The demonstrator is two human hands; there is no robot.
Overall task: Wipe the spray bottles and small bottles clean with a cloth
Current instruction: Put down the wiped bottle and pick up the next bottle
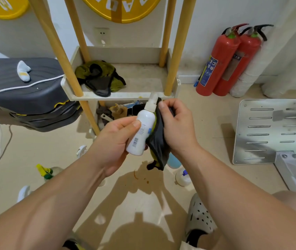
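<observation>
Spray bottle (141,130) up in mid-air, tilting, nozzle toward the wooden-legged shelf (120,95) filling the background. Spotting a black case (26,91) at left, two red fire extinguishers (228,60) leaning on the wall at right, a slotted metal plate (270,130) below them. Noting a green-black rag (100,78) lying on the shelf tray. Gripping the white bottle's body with the left hand (118,139); pinching the dark cloth (159,139) against its right side with the right hand (178,127), covering that flank. Glimpsing a yellow-green trigger sprayer (47,172) and a blue-capped small bottle (183,176) on the floor, close beside the forearms.
</observation>
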